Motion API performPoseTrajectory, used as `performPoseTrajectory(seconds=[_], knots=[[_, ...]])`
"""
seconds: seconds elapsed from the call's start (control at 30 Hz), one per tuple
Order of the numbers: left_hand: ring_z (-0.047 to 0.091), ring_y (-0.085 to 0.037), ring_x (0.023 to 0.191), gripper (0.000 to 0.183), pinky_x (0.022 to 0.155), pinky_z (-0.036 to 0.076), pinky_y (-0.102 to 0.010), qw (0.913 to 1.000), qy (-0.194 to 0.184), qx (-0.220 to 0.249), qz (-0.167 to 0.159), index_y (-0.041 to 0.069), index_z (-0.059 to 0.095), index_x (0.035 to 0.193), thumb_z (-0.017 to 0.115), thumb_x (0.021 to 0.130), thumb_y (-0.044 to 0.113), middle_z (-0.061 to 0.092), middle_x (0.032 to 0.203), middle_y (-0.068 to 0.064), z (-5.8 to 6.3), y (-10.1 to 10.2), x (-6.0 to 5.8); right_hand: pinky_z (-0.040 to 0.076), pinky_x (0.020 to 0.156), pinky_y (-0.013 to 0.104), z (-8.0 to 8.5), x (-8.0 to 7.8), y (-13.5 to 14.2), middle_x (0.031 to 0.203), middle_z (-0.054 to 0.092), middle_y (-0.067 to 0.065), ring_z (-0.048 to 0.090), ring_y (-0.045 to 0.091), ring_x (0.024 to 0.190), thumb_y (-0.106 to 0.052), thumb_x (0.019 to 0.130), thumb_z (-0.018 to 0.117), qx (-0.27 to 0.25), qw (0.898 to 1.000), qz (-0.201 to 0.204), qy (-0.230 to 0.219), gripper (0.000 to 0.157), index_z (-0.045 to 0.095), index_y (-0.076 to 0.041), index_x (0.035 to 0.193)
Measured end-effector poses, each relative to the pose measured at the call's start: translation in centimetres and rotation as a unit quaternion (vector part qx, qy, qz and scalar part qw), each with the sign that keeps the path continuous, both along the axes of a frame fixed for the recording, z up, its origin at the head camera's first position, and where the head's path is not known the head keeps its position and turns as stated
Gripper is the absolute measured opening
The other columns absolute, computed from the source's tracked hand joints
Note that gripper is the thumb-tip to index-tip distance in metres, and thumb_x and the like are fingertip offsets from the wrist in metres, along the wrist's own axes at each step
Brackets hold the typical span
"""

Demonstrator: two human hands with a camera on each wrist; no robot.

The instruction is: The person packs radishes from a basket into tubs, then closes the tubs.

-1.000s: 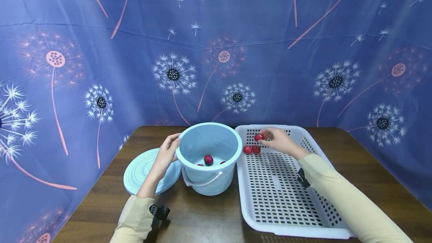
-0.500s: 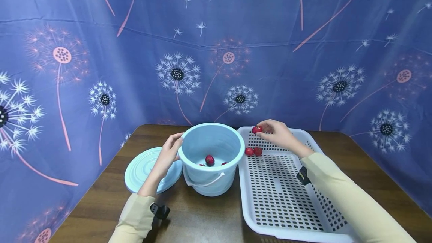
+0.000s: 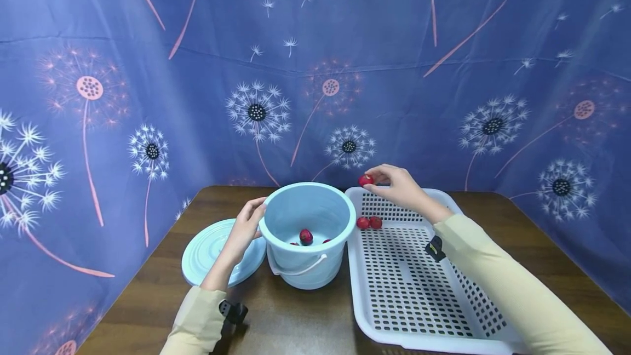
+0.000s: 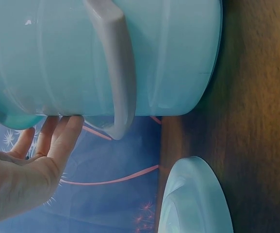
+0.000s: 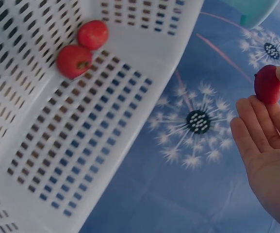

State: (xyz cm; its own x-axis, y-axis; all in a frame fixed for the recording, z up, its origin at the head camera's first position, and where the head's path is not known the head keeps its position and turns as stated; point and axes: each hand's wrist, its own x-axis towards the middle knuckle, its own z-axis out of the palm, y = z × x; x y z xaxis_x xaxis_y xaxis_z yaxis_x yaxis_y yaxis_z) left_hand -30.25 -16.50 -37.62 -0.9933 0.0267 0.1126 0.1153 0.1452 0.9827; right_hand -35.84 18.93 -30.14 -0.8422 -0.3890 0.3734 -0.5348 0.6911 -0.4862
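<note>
My right hand (image 3: 396, 184) pinches a red radish (image 3: 366, 180) between thumb and fingertips, above the back left corner of the white basket (image 3: 356, 289). In the right wrist view the radish (image 5: 269, 84) shows a small dark nub at one end. Two more radishes (image 3: 369, 223) lie side by side in the basket. At the left of the light blue bucket (image 3: 305, 270), my left hand (image 3: 245, 226) rests its fairly straight fingers against the wall just under the rim, as the left wrist view shows. Several radishes (image 3: 305, 236) lie inside the bucket, some partly hidden by its front wall.
A light blue lid (image 3: 199, 256) lies flat on the wooden table (image 3: 296, 322), left of the bucket and partly behind the left forearm. The bucket's white handle (image 3: 302, 270) hangs down in front. A blue dandelion-print cloth (image 3: 296, 97) hangs behind the table.
My right hand has lifted the radish from low over the basket, up and to the left, to above the basket's rim. The left hand keeps its place on the bucket.
</note>
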Motion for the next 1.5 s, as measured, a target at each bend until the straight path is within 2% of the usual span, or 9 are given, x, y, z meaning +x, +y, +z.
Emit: performPoseTrajectory(seconds=[0.6, 0.8, 0.93, 1.13, 1.37, 1.5], knots=[[0.041, -0.033, 0.130, 0.046, 0.093, 0.047, -0.053, 0.9999, 0.007, 0.000, 0.013, 0.011, 0.042, 0.136, 0.043, 0.099, 0.038, 0.044, 0.138, -0.016, -0.1, 0.4, 0.2, 0.052, 0.088, 0.038, 1.0, 0.2, -4.4, 0.105, 0.064, 0.005, 0.062, 0.019, 0.096, -0.026, 0.087, 0.068, -0.010, 0.997, 0.066, 0.025, 0.034, 0.063, -0.009, 0.115], [0.041, -0.033, 0.130, 0.046, 0.093, 0.047, -0.054, 0.9998, -0.002, 0.009, 0.015, 0.012, 0.040, 0.138, 0.042, 0.100, 0.037, 0.042, 0.140, -0.016, -0.3, 0.4, 0.0, 0.052, 0.087, 0.036, 0.8, 0.1, -6.1, 0.105, 0.065, 0.006, 0.063, 0.019, 0.094, -0.025, 0.086, 0.069, -0.016, 0.995, 0.093, 0.030, 0.035, 0.063, -0.007, 0.115], [0.040, -0.033, 0.131, 0.045, 0.093, 0.047, -0.054, 0.9998, 0.002, 0.006, 0.016, 0.012, 0.041, 0.138, 0.042, 0.100, 0.037, 0.043, 0.140, -0.016, -0.4, 0.3, 0.0, 0.052, 0.088, 0.037, 0.5, 0.1, -7.2, 0.105, 0.065, 0.006, 0.063, 0.023, 0.095, -0.024, 0.085, 0.070, -0.020, 0.993, 0.109, 0.029, 0.035, 0.063, -0.006, 0.115], [0.042, -0.033, 0.130, 0.045, 0.092, 0.048, -0.053, 0.9998, 0.008, 0.003, 0.016, 0.013, 0.044, 0.135, 0.044, 0.099, 0.039, 0.046, 0.137, -0.015, -0.1, 0.3, -0.1, 0.052, 0.087, 0.036, 0.0, -0.3, -8.8, 0.101, 0.065, 0.005, 0.063, 0.020, 0.094, -0.021, 0.084, 0.071, -0.013, 0.990, 0.136, 0.036, 0.034, 0.064, -0.006, 0.114], [0.044, -0.031, 0.128, 0.043, 0.092, 0.048, -0.052, 0.9998, 0.008, 0.005, 0.015, 0.014, 0.044, 0.134, 0.044, 0.099, 0.039, 0.048, 0.136, -0.013, -0.2, 0.3, -0.3, 0.052, 0.088, 0.037, -0.3, -0.4, -10.4, 0.101, 0.064, 0.005, 0.062, 0.020, 0.095, -0.019, 0.084, 0.071, -0.009, 0.985, 0.169, 0.020, 0.033, 0.064, -0.006, 0.114], [0.043, -0.032, 0.129, 0.044, 0.093, 0.048, -0.052, 0.9999, 0.007, 0.005, 0.015, 0.014, 0.044, 0.134, 0.044, 0.099, 0.040, 0.047, 0.137, -0.013, -0.4, 0.2, -0.4, 0.052, 0.088, 0.033, -0.4, -0.4, -11.2, 0.104, 0.064, 0.006, 0.062, 0.021, 0.096, -0.019, 0.085, 0.070, -0.002, 0.983, 0.185, 0.008, 0.033, 0.063, -0.006, 0.114]])
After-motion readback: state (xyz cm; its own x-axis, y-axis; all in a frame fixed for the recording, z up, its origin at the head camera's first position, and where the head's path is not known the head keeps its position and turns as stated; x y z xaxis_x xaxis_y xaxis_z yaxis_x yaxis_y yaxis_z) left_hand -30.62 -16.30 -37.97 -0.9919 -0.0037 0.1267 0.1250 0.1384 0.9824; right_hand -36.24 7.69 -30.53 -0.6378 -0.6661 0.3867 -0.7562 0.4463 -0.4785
